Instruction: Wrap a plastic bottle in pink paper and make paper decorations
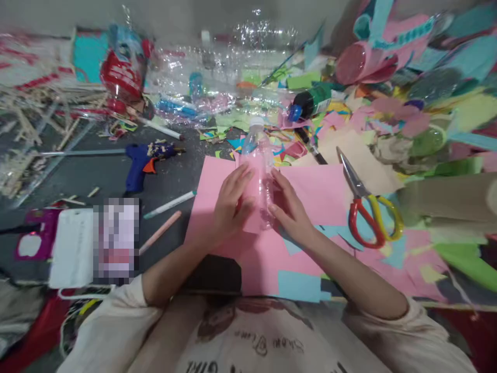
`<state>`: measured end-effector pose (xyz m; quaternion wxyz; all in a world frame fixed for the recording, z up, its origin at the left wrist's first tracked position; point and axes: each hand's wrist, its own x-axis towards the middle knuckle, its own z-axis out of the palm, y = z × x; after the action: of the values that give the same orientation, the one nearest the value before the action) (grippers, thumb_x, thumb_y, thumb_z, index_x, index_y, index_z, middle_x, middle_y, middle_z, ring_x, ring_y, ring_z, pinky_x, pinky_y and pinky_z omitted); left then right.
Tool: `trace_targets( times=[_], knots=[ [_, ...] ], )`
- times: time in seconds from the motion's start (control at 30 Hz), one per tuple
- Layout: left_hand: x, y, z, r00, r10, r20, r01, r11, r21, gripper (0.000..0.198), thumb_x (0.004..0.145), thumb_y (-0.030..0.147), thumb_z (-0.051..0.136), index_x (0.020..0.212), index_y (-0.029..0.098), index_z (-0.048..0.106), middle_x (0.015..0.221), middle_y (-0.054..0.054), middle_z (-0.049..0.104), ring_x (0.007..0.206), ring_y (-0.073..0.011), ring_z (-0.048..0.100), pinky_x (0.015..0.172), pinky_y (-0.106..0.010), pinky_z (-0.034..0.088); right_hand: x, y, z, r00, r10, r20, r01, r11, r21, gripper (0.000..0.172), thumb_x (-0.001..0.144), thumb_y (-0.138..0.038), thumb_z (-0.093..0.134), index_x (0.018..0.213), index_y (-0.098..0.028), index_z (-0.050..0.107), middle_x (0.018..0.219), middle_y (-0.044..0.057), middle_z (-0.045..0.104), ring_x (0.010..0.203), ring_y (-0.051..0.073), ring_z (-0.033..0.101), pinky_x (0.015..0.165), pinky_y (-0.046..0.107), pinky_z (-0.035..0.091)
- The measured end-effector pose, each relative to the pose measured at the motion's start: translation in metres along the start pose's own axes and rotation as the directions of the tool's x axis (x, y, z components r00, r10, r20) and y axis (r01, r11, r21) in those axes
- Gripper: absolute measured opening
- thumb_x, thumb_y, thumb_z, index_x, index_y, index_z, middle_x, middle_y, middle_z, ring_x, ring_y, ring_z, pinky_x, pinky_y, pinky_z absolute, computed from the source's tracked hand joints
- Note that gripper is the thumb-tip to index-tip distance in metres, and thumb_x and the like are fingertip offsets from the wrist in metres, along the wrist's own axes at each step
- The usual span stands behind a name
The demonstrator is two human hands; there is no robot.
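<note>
A clear plastic bottle (pixel 265 178) with a white cap lies on pink paper (pixel 314 189), its cap pointing away from me. Along its left side runs a piece of pink paper (pixel 250 189), partly against the bottle. My left hand (pixel 233 202) presses this piece to the bottle with curved fingers. On the opposite side, my right hand (pixel 290 207) has its thumb and fingers against the bottle, steadying it. How far the paper goes under the bottle is hidden.
Scissors (pixel 361 197) with red and yellow handles lie at the right. Leftward are a blue glue gun (pixel 137 163), a marker (pixel 170 204), a pink stick (pixel 160 231) and a phone (pixel 116 241). Paper scraps and plastic bottles crowd the back; a cardboard tube (pixel 454 204) lies far right.
</note>
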<state>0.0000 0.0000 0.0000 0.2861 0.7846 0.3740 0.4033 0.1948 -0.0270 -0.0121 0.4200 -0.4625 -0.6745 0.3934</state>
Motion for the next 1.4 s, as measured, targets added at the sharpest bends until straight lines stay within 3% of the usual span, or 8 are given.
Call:
trace_targets(
  times=[0.57, 0.77, 0.9, 1.07, 1.2, 1.4],
  knots=[
    [0.001, -0.005, 0.000, 0.997, 0.007, 0.078, -0.002, 0.998, -0.060, 0.058, 0.101, 0.040, 0.040, 0.155, 0.029, 0.023, 0.163, -0.010, 0.025, 0.151, -0.0269, 0.025, 0.122, -0.048, 0.027, 0.000, 0.001, -0.001, 0.999, -0.030, -0.040, 0.027, 0.998, -0.064, 0.064, 0.093, -0.055, 0.050, 0.151, -0.038, 0.030, 0.152, 0.008, 0.044, 0.139, 0.028, 0.045, 0.112, 0.053, 0.044],
    [0.000, -0.003, 0.000, 0.998, -0.001, 0.067, 0.003, 0.999, -0.037, 0.058, 0.101, 0.040, 0.041, 0.155, 0.028, 0.024, 0.162, -0.010, 0.027, 0.151, -0.0272, 0.025, 0.122, -0.048, 0.025, 0.002, -0.001, 0.000, 0.998, -0.066, -0.019, 0.063, 0.987, -0.145, 0.060, 0.096, -0.052, 0.046, 0.152, -0.042, 0.026, 0.152, 0.006, 0.041, 0.142, 0.028, 0.039, 0.113, 0.056, 0.041],
    [0.000, -0.002, 0.001, 0.998, -0.004, 0.060, 0.003, 1.000, 0.011, 0.058, 0.101, 0.042, 0.038, 0.155, 0.026, 0.023, 0.161, -0.012, 0.029, 0.150, -0.0272, 0.027, 0.121, -0.049, 0.028, 0.003, -0.003, 0.002, 0.997, -0.075, -0.028, 0.069, 0.985, -0.156, 0.060, 0.095, -0.050, 0.047, 0.151, -0.046, 0.026, 0.142, 0.007, 0.042, 0.136, 0.028, 0.042, 0.110, 0.057, 0.043],
    [0.000, -0.004, 0.003, 0.999, -0.017, 0.046, 0.015, 0.999, 0.035, 0.059, 0.100, 0.047, 0.039, 0.154, 0.027, 0.027, 0.159, -0.013, 0.034, 0.147, -0.0280, 0.031, 0.118, -0.048, 0.032, 0.002, -0.008, 0.005, 0.993, -0.116, -0.025, 0.108, 0.972, -0.210, 0.065, 0.096, -0.042, 0.045, 0.154, -0.048, 0.016, 0.141, 0.007, 0.034, 0.135, 0.029, 0.038, 0.107, 0.057, 0.045],
    [0.001, -0.006, 0.006, 0.999, -0.014, 0.047, 0.012, 0.999, 0.042, 0.061, 0.099, 0.050, 0.041, 0.154, 0.029, 0.027, 0.158, -0.013, 0.034, 0.147, -0.0271, 0.032, 0.117, -0.048, 0.033, 0.003, -0.013, 0.005, 0.985, -0.175, -0.003, 0.167, 0.944, -0.284, 0.059, 0.097, -0.029, 0.041, 0.149, -0.055, 0.026, 0.143, 0.003, 0.028, 0.132, 0.027, 0.038, 0.105, 0.054, 0.046],
    [0.000, -0.004, 0.004, 0.997, -0.050, 0.066, 0.053, 0.998, -0.046, 0.056, 0.100, 0.047, 0.039, 0.153, 0.031, 0.028, 0.163, -0.010, 0.025, 0.150, -0.0273, 0.025, 0.119, -0.049, 0.030, 0.003, -0.014, 0.001, 0.986, -0.169, 0.005, 0.163, 0.942, -0.293, 0.056, 0.095, -0.028, 0.042, 0.147, -0.047, 0.036, 0.140, 0.005, 0.032, 0.132, 0.029, 0.038, 0.107, 0.057, 0.043]
  ],
)
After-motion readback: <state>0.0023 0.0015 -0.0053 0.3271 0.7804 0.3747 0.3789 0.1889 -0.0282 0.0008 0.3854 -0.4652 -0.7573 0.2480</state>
